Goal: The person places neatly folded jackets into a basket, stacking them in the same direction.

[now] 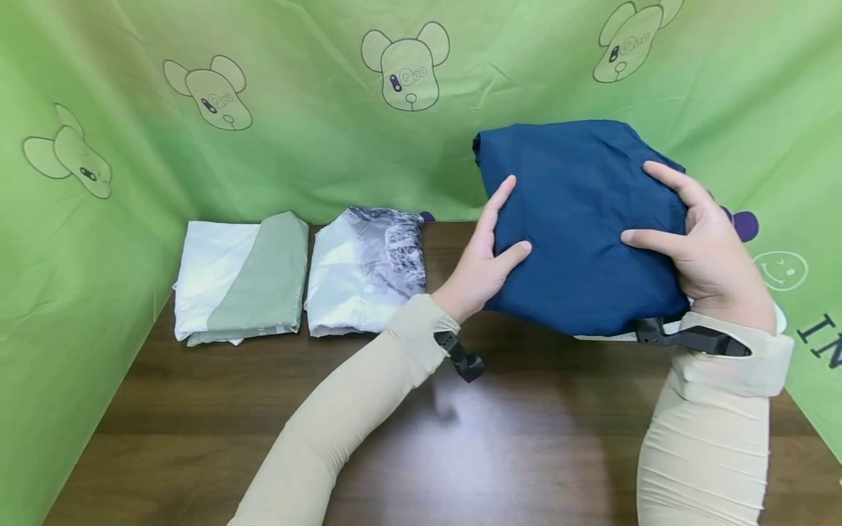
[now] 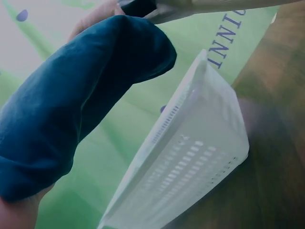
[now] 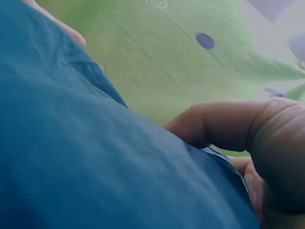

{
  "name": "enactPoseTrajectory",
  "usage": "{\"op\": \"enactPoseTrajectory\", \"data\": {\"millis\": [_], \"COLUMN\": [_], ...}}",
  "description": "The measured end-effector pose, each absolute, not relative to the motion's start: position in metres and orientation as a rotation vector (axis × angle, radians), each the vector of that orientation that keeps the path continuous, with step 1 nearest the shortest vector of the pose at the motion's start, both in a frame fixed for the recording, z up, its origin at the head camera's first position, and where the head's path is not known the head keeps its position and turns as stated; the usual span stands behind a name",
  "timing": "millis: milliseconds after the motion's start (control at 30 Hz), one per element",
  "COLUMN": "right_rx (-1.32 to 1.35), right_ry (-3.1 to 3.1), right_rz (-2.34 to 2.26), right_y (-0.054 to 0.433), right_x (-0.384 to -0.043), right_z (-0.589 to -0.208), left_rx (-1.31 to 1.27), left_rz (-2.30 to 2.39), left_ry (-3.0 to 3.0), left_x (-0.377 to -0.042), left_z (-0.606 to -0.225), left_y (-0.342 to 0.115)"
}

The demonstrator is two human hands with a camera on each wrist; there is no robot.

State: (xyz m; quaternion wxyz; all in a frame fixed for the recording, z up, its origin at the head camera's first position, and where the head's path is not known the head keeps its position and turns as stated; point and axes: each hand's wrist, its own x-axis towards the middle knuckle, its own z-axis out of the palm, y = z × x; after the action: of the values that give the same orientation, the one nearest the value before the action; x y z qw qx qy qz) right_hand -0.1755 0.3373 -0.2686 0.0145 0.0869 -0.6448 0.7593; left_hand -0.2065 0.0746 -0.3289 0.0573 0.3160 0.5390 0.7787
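Observation:
A folded dark blue cloth bundle (image 1: 579,226) is held up between both hands above the right side of the table. My left hand (image 1: 487,256) grips its left edge, thumb and a finger on the near face, the other fingers hidden behind. At the right edge my right hand (image 1: 713,248) grips it the same way; in the right wrist view the thumb (image 3: 224,125) presses on the blue fabric (image 3: 109,157). The left wrist view shows the bundle (image 2: 52,105) raised higher than a white perforated plastic basket (image 2: 190,157), which the bundle mostly hides in the head view.
Two folded pieces lie side by side at the table's back left: a white and sage green one (image 1: 263,285) and a white and grey patterned one (image 1: 368,270). Green printed curtains (image 1: 296,146) hang round the brown wooden table (image 1: 408,453).

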Motion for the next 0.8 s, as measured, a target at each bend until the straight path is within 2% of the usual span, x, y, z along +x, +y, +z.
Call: {"op": "enactPoseTrajectory", "data": {"millis": [367, 633, 800], "right_rx": [0.389, 0.352, 0.32], "right_ry": [-1.964, -2.01, -2.037], "right_rz": [2.443, 2.421, 2.363], "right_y": [0.386, 0.409, 0.419], "right_x": [-0.181, -0.182, -0.184], "right_z": [-0.277, -0.283, -0.287], "left_rx": [0.92, 0.911, 0.816], "left_rz": [2.294, 2.266, 2.244], "left_ry": [1.653, 1.637, 1.589], "left_x": [-0.209, -0.209, -0.207], "left_z": [-0.337, -0.342, -0.343], "left_y": [0.12, 0.142, 0.152]}}
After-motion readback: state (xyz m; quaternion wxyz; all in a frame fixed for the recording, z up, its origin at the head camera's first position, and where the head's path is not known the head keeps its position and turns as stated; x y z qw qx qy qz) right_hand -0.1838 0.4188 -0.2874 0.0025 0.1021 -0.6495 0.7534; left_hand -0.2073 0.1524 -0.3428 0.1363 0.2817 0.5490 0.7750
